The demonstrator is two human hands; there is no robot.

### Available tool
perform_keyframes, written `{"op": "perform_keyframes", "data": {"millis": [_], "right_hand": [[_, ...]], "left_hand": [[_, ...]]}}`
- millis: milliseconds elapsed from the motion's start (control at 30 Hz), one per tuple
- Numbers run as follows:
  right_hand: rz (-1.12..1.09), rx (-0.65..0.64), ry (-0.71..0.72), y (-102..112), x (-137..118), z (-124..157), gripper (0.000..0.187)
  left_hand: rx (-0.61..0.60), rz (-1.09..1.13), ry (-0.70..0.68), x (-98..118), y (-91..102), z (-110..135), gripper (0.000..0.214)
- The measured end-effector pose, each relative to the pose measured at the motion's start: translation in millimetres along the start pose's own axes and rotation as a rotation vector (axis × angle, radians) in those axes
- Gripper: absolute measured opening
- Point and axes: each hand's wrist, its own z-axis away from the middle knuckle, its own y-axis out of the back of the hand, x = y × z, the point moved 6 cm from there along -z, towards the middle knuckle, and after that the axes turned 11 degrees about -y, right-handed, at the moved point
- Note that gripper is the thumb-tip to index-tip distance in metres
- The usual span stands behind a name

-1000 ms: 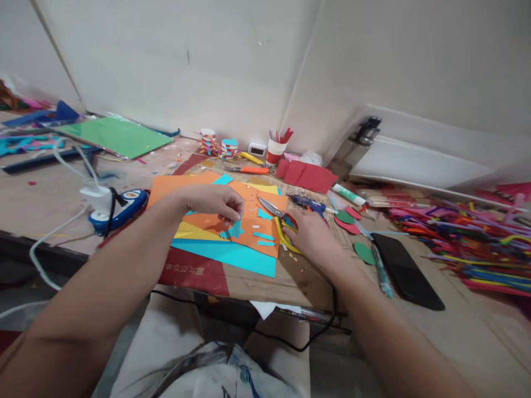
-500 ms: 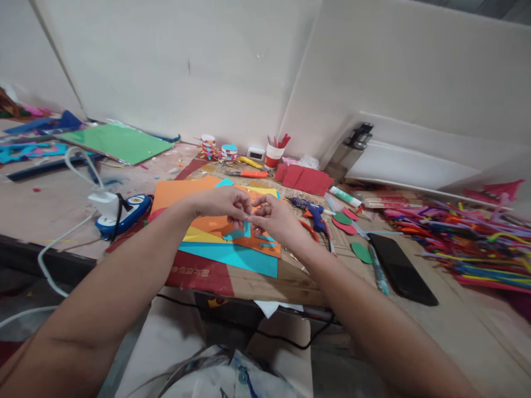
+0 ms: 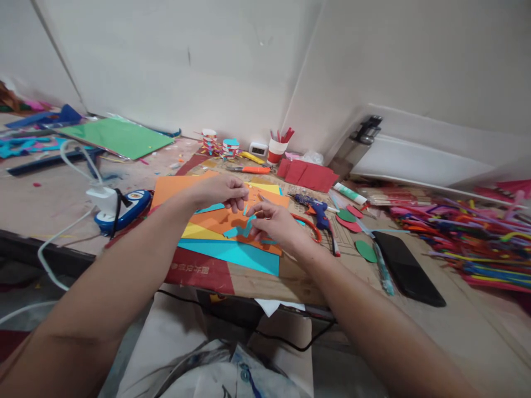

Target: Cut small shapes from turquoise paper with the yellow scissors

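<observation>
My left hand (image 3: 226, 193) hovers over the orange paper (image 3: 170, 188), its fingers closed in a pinch; what lies between the fingertips is too small to make out. Lower and to the right, my right hand (image 3: 271, 221) has its thumb and fingers closed on a small blue paper strip (image 3: 249, 225). The two hands are a little apart. Beneath them, blue paper (image 3: 232, 255) and yellow paper (image 3: 197, 233) overlap the orange sheet, with small blue cuttings among them. An orange loop handle (image 3: 316, 231), seemingly of scissors, shows behind my right wrist.
A blue glue gun (image 3: 318, 213) lies to the right, near green and red paper circles (image 3: 365, 251) and a black phone (image 3: 409, 268). Pipe cleaners (image 3: 477, 237) heap at far right. Behind stand a cup of red sticks (image 3: 276, 150) and red paper (image 3: 309, 176). A power strip (image 3: 124, 213) sits left.
My hands have drawn apart: the left has moved slightly up and left, the right slightly down and right. The blue strip stays by my right fingertips.
</observation>
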Motion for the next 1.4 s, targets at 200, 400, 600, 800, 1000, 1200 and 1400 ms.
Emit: {"op": "perform_keyframes", "data": {"millis": [200, 400, 600, 800, 1000, 1200, 1400], "right_hand": [[0.171, 0.055, 0.099, -6.2, -4.9, -2.7, 0.015], [0.526, 0.131, 0.341, -19.6, -19.9, 6.8, 0.007], [0.517, 0.303, 0.379, 19.3, -38.7, 19.4, 0.018], [0.706, 0.180, 0.266, 52.1, -29.5, 27.1, 0.017], [0.979, 0.082, 0.280, 34.5, -9.9, 28.7, 0.026], [0.986, 0.150, 0.229, 32.5, -4.7, 23.3, 0.006], [0.934, 0.177, 0.232, 34.6, -7.4, 25.6, 0.006]], "left_hand": [[0.080, -0.039, -0.030, -2.0, 1.8, -2.8, 0.023], [0.144, -0.052, -0.037, -4.5, 4.3, -2.5, 0.022], [0.161, -0.087, -0.002, -4.3, 2.6, -1.8, 0.022], [0.232, -0.252, 0.037, -14.3, 11.1, -4.4, 0.020], [0.471, -0.383, 0.055, -15.7, 31.2, -1.7, 0.018], [0.567, -0.440, 0.053, -8.7, 45.9, 3.9, 0.021], [0.538, -0.598, 0.181, -14.6, 77.3, 15.5, 0.023]]}}
